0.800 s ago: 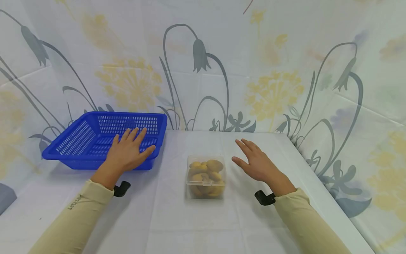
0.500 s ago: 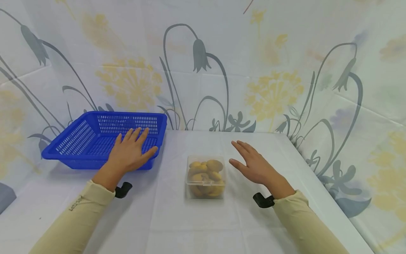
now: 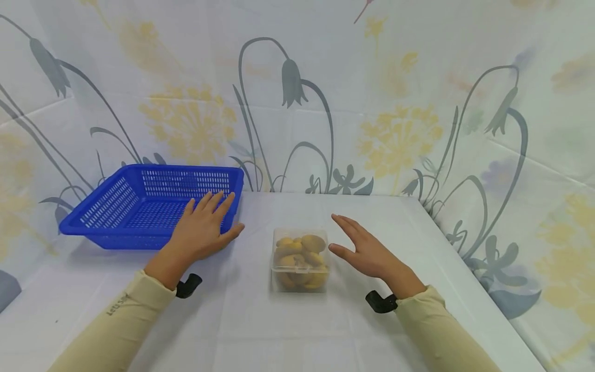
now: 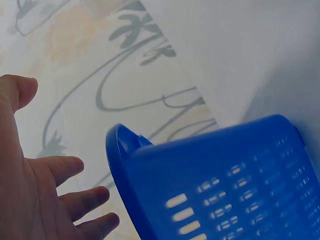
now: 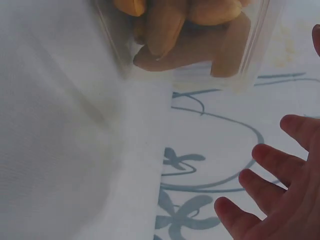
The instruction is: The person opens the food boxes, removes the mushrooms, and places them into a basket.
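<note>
Our left hand [image 3: 199,230] and right hand [image 3: 367,252], both spread and holding nothing, flank the squarish clear box [image 3: 300,262] on the tabletop [image 3: 279,333]; our right is nearer.

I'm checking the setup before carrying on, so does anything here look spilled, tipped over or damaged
Nothing major stands out. The clear box, with yellow pieces inside, and the blue basket both stand upright. One tiny oddity: a dark speck on the white cloth at left, too small to identify.
</note>
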`<state>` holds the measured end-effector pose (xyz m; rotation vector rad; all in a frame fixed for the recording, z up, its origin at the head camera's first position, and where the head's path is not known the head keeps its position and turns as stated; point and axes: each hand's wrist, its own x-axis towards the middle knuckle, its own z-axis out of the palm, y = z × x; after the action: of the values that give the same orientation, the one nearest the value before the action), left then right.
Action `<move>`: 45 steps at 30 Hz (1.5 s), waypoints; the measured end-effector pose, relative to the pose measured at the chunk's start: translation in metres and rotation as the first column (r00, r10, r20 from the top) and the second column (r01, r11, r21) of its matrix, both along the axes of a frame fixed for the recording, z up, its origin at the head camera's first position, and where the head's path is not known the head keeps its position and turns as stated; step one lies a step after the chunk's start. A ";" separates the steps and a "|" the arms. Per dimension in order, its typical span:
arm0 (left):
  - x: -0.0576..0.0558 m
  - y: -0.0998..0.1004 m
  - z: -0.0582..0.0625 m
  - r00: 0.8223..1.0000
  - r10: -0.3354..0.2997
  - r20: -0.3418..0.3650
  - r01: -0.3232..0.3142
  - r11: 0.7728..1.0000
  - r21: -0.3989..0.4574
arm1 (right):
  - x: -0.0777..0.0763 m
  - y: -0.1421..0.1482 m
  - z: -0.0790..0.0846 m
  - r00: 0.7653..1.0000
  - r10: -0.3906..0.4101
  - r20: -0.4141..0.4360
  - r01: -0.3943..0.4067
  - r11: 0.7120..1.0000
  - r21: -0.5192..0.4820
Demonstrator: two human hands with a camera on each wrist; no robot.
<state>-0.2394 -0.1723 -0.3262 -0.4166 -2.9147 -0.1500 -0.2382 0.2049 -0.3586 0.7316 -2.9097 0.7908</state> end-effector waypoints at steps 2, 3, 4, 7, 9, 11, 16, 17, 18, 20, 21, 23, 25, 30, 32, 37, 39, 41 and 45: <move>0.001 0.005 0.000 1.000 -0.011 -0.007 0.011 1.000 -0.006 | 0.000 0.000 -0.003 1.000 0.000 0.015 0.000 1.000 -0.008; 0.002 0.007 0.000 1.000 -0.016 -0.009 0.016 1.000 -0.014 | 0.000 0.000 -0.004 1.000 0.000 0.025 0.000 1.000 -0.018; 0.003 0.009 0.000 1.000 -0.021 -0.010 0.021 1.000 -0.017 | 0.000 0.000 -0.006 1.000 0.003 0.031 -0.002 1.000 -0.023; 0.006 0.015 0.000 0.999 -0.039 -0.017 0.038 0.999 -0.029 | 0.001 0.000 -0.010 0.999 0.009 0.048 -0.007 1.000 -0.028; 0.007 0.018 0.000 0.998 -0.051 -0.019 0.051 0.998 -0.027 | 0.002 -0.001 -0.012 0.998 0.018 0.060 -0.016 0.999 -0.037; 0.008 0.021 -0.002 0.997 -0.067 -0.030 0.067 0.998 -0.022 | 0.003 -0.002 -0.013 0.996 0.034 0.083 -0.030 0.998 -0.053; 0.010 0.027 -0.007 0.989 -0.129 -0.074 0.129 0.992 -0.005 | 0.002 -0.004 -0.019 0.980 0.101 0.169 -0.074 0.985 -0.158; 0.011 0.028 -0.007 0.986 -0.143 -0.080 0.144 0.990 -0.001 | 0.002 -0.004 -0.021 0.977 0.115 0.180 -0.083 0.981 -0.178; 0.012 0.030 -0.008 0.984 -0.157 -0.088 0.158 0.987 0.000 | 0.002 -0.004 -0.022 0.974 0.127 0.190 -0.089 0.976 -0.200; 0.012 0.032 -0.010 0.979 -0.179 -0.100 0.180 0.984 0.003 | 0.001 -0.004 -0.024 0.968 0.147 0.204 -0.098 0.968 -0.232; 0.012 0.033 -0.011 0.977 -0.187 -0.104 0.189 0.982 0.003 | 0.001 -0.004 -0.025 0.965 0.155 0.211 -0.101 0.964 -0.244; 0.012 0.036 -0.012 0.973 -0.202 -0.107 0.204 0.979 0.003 | 0.001 -0.004 -0.026 0.958 0.173 0.228 -0.109 0.957 -0.269; 0.012 0.038 -0.014 0.970 -0.217 -0.114 0.218 0.976 0.002 | 0.000 -0.005 -0.028 0.949 0.190 0.250 -0.114 0.950 -0.292; 0.014 0.044 -0.017 0.958 -0.253 -0.132 0.254 0.967 -0.004 | -0.001 -0.005 -0.034 0.917 0.238 0.319 -0.117 0.927 -0.356; 0.015 0.046 -0.018 0.954 -0.265 -0.137 0.267 0.964 -0.003 | -0.001 -0.005 -0.035 0.901 0.257 0.350 -0.113 0.917 -0.384; 0.015 0.052 -0.022 0.943 -0.294 -0.157 0.297 0.955 0.000 | -0.001 -0.007 -0.039 0.865 0.305 0.399 -0.111 0.890 -0.442; 0.016 0.055 -0.024 0.936 -0.309 -0.171 0.314 0.949 0.003 | -0.002 -0.008 -0.041 0.857 0.315 0.407 -0.111 0.886 -0.451; 0.016 0.058 -0.025 0.926 -0.328 -0.184 0.335 0.942 0.007 | -0.003 -0.008 -0.042 0.853 0.320 0.412 -0.111 0.883 -0.456; 0.017 0.065 -0.030 0.911 -0.361 -0.200 0.373 0.928 0.022 | -0.004 -0.008 -0.045 0.840 0.332 0.429 -0.107 0.877 -0.468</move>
<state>-0.2221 -0.1073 -0.3564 -0.9138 -2.6052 -0.2355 -0.2422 0.1966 -0.4031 0.9434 -2.8876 1.8313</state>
